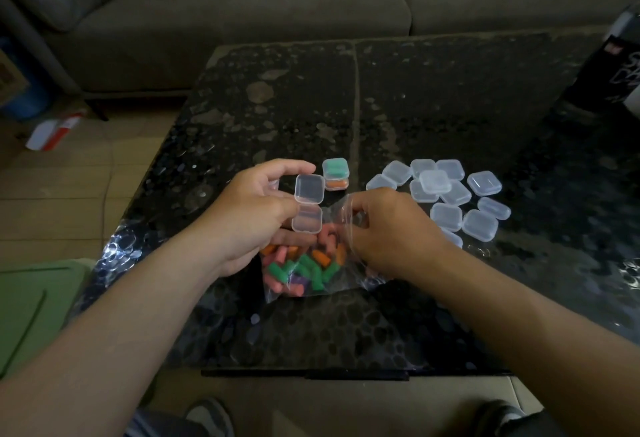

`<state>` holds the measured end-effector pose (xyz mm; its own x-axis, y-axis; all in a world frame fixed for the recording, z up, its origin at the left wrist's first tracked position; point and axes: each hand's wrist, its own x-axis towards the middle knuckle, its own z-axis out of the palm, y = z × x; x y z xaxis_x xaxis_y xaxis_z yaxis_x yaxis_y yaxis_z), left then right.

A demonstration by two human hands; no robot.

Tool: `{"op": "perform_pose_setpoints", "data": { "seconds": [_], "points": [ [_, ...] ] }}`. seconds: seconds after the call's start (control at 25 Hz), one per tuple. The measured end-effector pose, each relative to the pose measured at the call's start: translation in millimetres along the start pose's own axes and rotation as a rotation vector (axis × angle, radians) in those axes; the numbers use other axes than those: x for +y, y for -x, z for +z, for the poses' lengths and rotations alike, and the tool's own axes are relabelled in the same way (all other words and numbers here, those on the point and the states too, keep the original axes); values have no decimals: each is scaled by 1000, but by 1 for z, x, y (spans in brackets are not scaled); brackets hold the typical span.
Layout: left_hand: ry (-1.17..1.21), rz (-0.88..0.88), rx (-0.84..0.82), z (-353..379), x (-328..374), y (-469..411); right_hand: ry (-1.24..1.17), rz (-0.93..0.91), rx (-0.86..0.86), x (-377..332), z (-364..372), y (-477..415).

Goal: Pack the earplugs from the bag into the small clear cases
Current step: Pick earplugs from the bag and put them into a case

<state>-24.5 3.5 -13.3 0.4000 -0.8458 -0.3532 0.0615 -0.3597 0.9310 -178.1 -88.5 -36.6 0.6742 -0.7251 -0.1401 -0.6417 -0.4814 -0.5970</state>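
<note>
The earplugs (pixel 304 268), a mix of green, orange, pink and a purple or two, lie heaped in a clear plastic bag (pixel 353 282) on the near middle of the table (pixel 450 90). The right hand (pixel 388 228) pinches the bag's upper edge, fingers curled on the plastic, holding its mouth up and open. Just to the left, the left hand (pixel 249 214) grips an open case (pixel 309 188) above the bag, lid flipped up and away; nothing shows in its base.

The job looks barely begun. Two closed cases are stacked just beyond the hands: a green-filled case (pixel 335 167) on top of an orange-filled case (pixel 336 184). To the right lies a loose heap of empty cases (pixel 446 194), all closed and clear, some overlapping one another, more than a dozen waiting. The bag is far from empty, so most of the packing is left. The step in hand appears to be drawing earplugs out for the open case.

Beyond the table stands a grey couch (pixel 242 3).
</note>
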Motion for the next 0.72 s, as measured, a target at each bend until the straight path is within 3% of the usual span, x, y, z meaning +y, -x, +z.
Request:
{"op": "perform_pose_setpoints", "data": {
  "seconds": [0.44, 0.72],
  "points": [
    [34, -10, 8, 3, 3, 6, -39, 11, -36, 0, -21, 14],
    [167, -32, -6, 3, 11, 11, 23, 41, 212, -1, -40, 23]
  ]
}}
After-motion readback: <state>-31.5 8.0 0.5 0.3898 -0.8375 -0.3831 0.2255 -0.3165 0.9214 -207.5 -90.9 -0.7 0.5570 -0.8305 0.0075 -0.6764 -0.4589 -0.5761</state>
